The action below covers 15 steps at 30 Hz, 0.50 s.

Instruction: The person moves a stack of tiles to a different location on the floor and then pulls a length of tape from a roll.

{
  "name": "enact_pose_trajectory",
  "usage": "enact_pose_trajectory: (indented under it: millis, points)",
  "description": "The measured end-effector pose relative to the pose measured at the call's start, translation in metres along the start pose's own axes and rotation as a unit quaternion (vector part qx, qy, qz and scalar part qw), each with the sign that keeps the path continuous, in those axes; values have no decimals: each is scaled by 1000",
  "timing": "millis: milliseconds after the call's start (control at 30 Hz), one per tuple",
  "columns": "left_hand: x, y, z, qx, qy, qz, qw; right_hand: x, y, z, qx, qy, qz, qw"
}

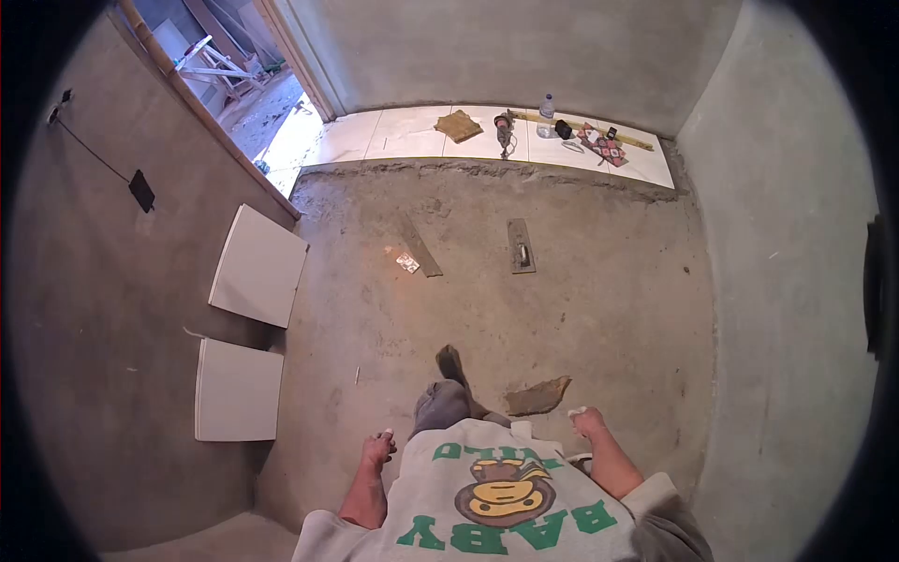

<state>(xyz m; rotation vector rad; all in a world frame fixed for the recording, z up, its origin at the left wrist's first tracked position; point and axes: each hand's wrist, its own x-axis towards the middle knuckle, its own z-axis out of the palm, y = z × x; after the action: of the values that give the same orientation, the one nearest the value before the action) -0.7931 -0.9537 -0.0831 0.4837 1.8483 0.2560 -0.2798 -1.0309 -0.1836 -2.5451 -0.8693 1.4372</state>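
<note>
My left hand (pixel 378 449) hangs low on the left of my body, its fingers curled. A pale spot shows at its fingertips, too small to name. On the other side, my right hand (pixel 588 423) is closed around a small white thing (pixel 577 411) that I cannot make out. Close to that hand, a ragged brown piece (pixel 538 397) lies flat on the concrete floor (pixel 599 309). Further ahead on the floor are a flat trowel (pixel 522 247) with a handle on top, and a narrow board (pixel 420 245) beside a small crumpled whitish scrap (pixel 407 263).
White tiles (pixel 356 139) line the far wall. On them stand or lie a power tool (pixel 504 131), a water bottle (pixel 547 108), a yellow level (pixel 629 140), a patterned cloth (pixel 601 145) and a brown slab (pixel 459 125). Loose tiles (pixel 258 266) lean at the left wall by the doorway.
</note>
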Motion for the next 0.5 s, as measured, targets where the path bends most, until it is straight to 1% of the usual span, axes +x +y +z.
enact_pose_trajectory:
  millis: [67, 133, 167, 233, 267, 300, 333, 367, 400, 433, 500]
  points:
    - [9, 11, 4, 31, 6, -18, 999, -13, -25, -12, 31, -18, 17, 999]
    - [21, 26, 8, 41, -2, -18, 999, -6, -29, -11, 63, -5, 23, 998]
    - [28, 34, 10, 47, -9, -16, 999, 4, -23, -7, 93, 8, 26, 995]
    - [46, 60, 15, 48, -25, -19, 998, 27, -1, 0, 89, 4, 22, 996]
    - [56, 72, 17, 48, -43, -18, 998, 32, -6, 0, 86, 4, 17, 996]
    - [67, 84, 20, 58, -36, 10, 998, 36, -11, -1, 85, 1, 21, 996]
    - [87, 94, 20, 60, -37, 4, 998, 29, -21, -11, 36, -21, 49, 998]
    - [107, 109, 22, 78, -49, 26, 995, 28, -31, -18, -13, -42, 78, 996]
    - [123, 119, 25, 93, -63, 46, 993, 28, -42, -24, -19, -44, 84, 995]
    - [129, 137, 28, 78, -61, 65, 993, 24, -46, -29, -2, -37, 51, 998]
    - [131, 200, 35, 30, -53, 95, 994, 40, -58, -39, 12, -27, 16, 999]
